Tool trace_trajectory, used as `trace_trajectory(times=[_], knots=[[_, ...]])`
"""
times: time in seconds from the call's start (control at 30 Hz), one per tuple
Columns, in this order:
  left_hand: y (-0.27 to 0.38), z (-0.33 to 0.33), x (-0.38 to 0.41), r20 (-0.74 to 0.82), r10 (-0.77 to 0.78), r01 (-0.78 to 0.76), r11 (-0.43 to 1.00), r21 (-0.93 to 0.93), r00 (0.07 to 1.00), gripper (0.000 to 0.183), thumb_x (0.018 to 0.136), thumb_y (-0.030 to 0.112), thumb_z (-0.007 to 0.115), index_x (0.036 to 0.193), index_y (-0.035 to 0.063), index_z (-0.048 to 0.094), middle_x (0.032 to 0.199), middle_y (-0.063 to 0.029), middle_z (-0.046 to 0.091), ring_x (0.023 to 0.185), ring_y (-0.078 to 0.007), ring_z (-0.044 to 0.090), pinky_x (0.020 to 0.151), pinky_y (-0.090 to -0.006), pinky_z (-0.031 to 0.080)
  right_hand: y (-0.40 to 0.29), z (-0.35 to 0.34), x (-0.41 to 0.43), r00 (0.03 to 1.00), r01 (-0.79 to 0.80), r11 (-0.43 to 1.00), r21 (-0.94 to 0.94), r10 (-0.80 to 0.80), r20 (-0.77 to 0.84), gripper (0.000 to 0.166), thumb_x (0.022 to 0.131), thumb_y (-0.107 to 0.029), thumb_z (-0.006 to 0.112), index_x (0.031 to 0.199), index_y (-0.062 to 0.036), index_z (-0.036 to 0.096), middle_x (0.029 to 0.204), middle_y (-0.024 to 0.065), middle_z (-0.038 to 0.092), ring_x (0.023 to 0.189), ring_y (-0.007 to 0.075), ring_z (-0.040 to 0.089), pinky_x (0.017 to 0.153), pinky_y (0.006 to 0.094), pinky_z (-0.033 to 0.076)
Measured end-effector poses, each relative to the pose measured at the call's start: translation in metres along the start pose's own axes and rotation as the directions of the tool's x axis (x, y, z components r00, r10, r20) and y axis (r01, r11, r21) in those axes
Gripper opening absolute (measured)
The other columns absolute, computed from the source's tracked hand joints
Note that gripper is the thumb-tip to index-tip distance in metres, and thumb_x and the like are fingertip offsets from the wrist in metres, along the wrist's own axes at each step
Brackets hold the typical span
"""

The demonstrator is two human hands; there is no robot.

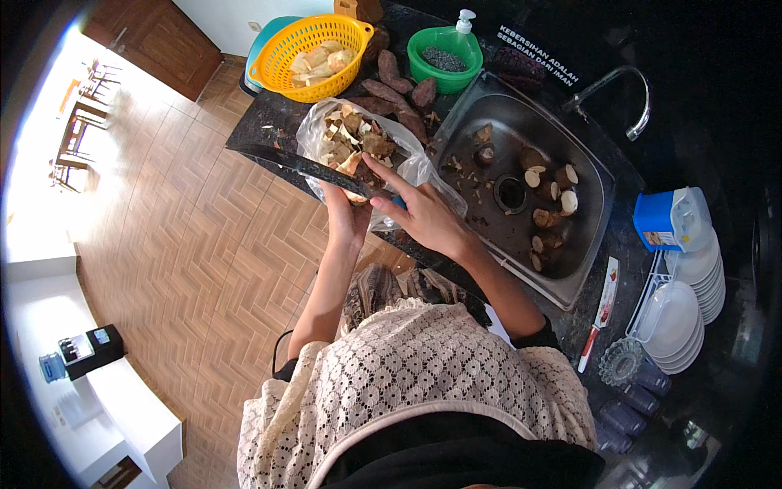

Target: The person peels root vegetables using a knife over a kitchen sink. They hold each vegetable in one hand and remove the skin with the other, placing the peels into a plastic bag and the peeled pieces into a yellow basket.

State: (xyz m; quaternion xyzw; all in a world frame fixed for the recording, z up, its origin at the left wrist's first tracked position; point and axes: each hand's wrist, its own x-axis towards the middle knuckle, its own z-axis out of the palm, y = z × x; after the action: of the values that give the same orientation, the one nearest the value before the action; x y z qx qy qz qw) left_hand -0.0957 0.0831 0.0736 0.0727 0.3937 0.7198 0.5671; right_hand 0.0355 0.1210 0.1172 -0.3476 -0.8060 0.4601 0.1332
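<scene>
My right hand (pixel 421 214) grips a large knife (pixel 305 166) by its blue handle, the index finger stretched along the spine. The dark blade points left, past the counter's edge. Under the blade, my left hand (pixel 347 214) holds a partly peeled tuber (pixel 355 197), mostly hidden by knife and fingers. Both hands are over an opened clear plastic bag (pixel 421 168), which holds brown and pale peelings (pixel 342 131). Behind the bag lie several unpeeled reddish-brown tubers (pixel 385 91). Pale peeled pieces (pixel 324 61) fill part of a yellow colander (pixel 278 70).
Cut brown tuber pieces (pixel 547 217) and scraps lie in the steel sink (pixel 467 131), under a curved faucet (pixel 641 116). A green scourer holder (pixel 446 61) stands behind. To the right are a floral-bladed knife (pixel 605 299), stacked white plates (pixel 669 318) and a blue container (pixel 657 220).
</scene>
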Motion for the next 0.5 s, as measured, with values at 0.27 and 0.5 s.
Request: trace_trajectory(times=[0.27,0.5], knots=[[-0.004,-0.004,-0.001,0.017,-0.023,0.022,0.998,0.053,1.000,0.047,0.089,0.049,0.030,0.118,0.0118,0.036,0.106,-0.0028,0.050,0.093,-0.0157,0.051,0.078,-0.0304,0.044,-0.003,-0.001,-0.003,0.999,-0.040,0.998,-0.045,0.039,-0.037,0.055,0.086,-0.032,0.047,0.134,-0.0221,0.022,0.101,0.0281,0.052,0.096,0.0425,0.048,0.074,0.0450,0.044],[-0.001,0.003,-0.009,0.021,-0.006,0.003,0.990,0.138,1.000,0.041,0.090,0.045,0.031,0.110,0.0112,0.041,0.098,-0.0003,0.051,0.087,-0.0116,0.052,0.073,-0.0280,0.044,-0.004,0.003,-0.005,0.996,-0.083,0.988,-0.133,0.079,-0.036,0.054,0.086,-0.037,0.044,0.133,-0.0239,0.021,0.096,0.0276,0.054,0.088,0.0453,0.049,0.067,0.0504,0.042]])
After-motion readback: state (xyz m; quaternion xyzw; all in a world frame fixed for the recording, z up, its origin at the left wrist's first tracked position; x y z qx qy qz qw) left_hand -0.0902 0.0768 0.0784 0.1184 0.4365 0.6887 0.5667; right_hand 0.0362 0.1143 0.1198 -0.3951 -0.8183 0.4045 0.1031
